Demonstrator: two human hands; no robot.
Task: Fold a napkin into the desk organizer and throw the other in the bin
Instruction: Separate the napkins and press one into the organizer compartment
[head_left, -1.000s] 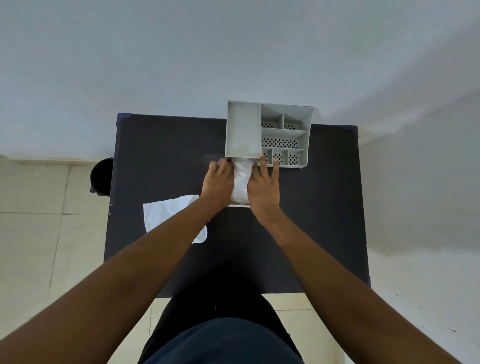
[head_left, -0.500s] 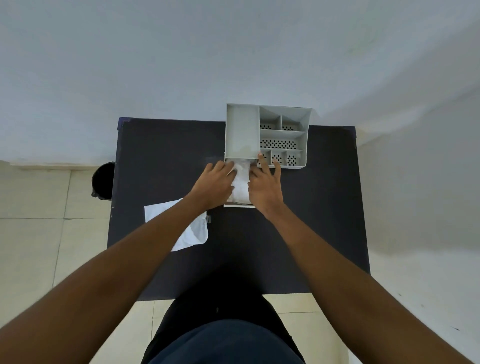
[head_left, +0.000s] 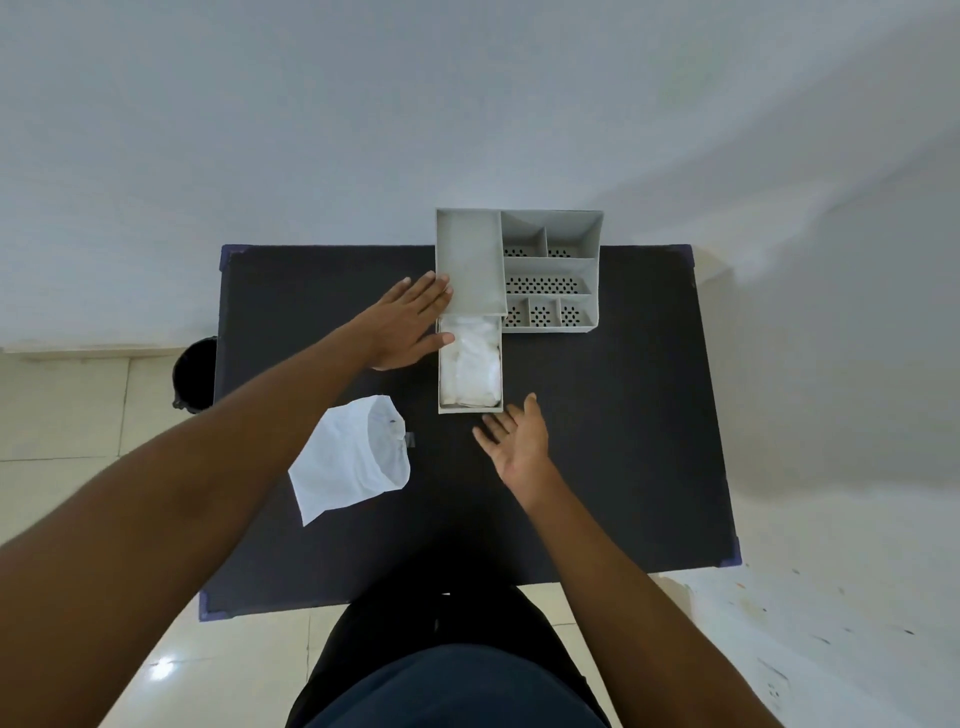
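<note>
A grey desk organizer (head_left: 550, 270) stands at the back of the dark table. Its drawer (head_left: 470, 409) is pulled out toward me, and a folded white napkin (head_left: 472, 361) lies inside it. My left hand (head_left: 410, 325) lies flat against the left side of the organizer and drawer, fingers apart, holding nothing. My right hand (head_left: 517, 441) hovers open just in front of the drawer's front wall, palm turned up. A second white napkin (head_left: 353, 465) lies loose and partly curled on the table to the left. A black bin (head_left: 195, 374) stands on the floor by the table's left edge.
The dark table (head_left: 623, 441) stands against a pale wall. Cream floor tiles lie to the left and in front. My legs in dark clothing are at the table's near edge.
Both hands have left the napkin in the drawer. The left hand moved to the organizer's left side; the right hand pulled back toward me and opened. The view shifted slightly.
</note>
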